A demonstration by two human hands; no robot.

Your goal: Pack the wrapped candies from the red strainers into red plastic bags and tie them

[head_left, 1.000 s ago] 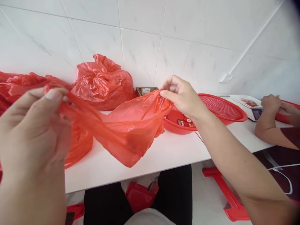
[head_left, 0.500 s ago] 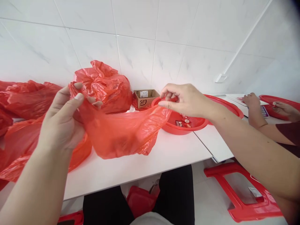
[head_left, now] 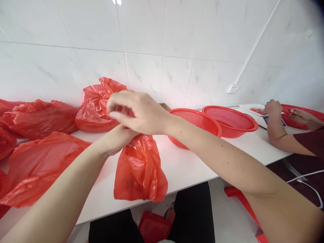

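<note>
Red bag [head_left: 138,172] is held by its gathered neck in the left hand [head_left: 120,137], hung just below the grip; left fingers are mostly hidden. Right hand [head_left: 145,114] is crossed over the left, fingers curled, blurred; can't be told whether anything is gripped there. Red baskets [head_left: 234,134] are set right of the grip, filled bags [head_left: 42,118] left, on white table [head_left: 184,168].
</note>
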